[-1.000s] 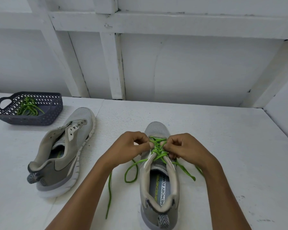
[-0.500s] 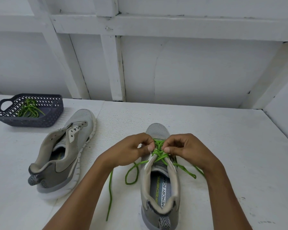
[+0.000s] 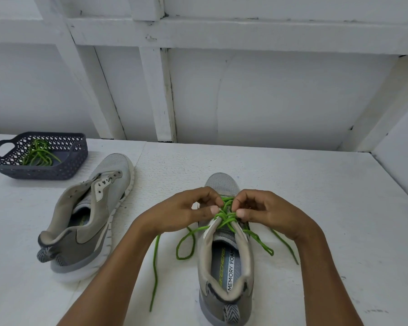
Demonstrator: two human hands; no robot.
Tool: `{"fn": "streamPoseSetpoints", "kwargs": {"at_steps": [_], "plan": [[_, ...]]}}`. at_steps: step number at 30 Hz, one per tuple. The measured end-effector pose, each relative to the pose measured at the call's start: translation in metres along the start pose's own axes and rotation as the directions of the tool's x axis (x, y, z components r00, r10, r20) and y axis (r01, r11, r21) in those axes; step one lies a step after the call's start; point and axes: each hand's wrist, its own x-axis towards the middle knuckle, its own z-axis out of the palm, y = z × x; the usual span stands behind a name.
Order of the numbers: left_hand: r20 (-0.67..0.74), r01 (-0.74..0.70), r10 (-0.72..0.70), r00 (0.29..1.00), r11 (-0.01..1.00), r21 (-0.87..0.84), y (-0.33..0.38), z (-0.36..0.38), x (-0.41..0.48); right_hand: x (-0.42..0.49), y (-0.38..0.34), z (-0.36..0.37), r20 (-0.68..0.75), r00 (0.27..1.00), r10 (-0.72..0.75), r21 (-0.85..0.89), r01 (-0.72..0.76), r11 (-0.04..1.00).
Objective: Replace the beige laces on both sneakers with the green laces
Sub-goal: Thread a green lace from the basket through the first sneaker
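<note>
Head view: left hand (image 3: pixel 186 211) and right hand (image 3: pixel 264 211) pinch the green lace (image 3: pixel 225 216) on the near sneaker (image 3: pixel 224 267), tying its bow. Next, likely: tighten, then lace the bare sneaker (image 3: pixel 90 217).

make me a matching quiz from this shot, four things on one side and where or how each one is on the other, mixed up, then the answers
Things
1. dark basket
2. spare green lace
3. sneaker beside the basket
4. sneaker under the hands

States
a. eyelets empty
b. far left of the white table
c. threaded green lace pinched by left hand and right hand
d. lying in the basket

Pairs: 1-b; 2-d; 3-a; 4-c
</note>
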Motion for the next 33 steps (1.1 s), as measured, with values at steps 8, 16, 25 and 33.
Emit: {"fn": "streamPoseSetpoints", "kwargs": {"at_steps": [8, 16, 25, 33], "plan": [[-0.057, -0.039, 0.038, 0.998, 0.999, -0.017, -0.004, 0.006, 0.001, 0.001, 0.004, 0.001, 0.019, 1.0, -0.016, -0.014, 0.017, 1.0], [0.001, -0.057, 0.057, 0.998, 0.998, 0.028, 0.002, 0.0, 0.0, 0.004, 0.004, -0.002, 0.128, 0.992, -0.006, 0.082, -0.005, 0.997], [-0.109, -0.07, 0.078, 0.991, 0.995, 0.07, 0.002, 0.002, 0.001, 0.001, 0.006, -0.001, 0.054, 0.998, -0.022, 0.068, 0.018, 0.997], [-0.011, -0.062, 0.069, 0.998, 0.952, 0.299, 0.009, 0.001, 0.005, 0.002, 0.005, -0.002, 0.063, 0.998, -0.008, 0.046, 0.005, 0.999]]}}
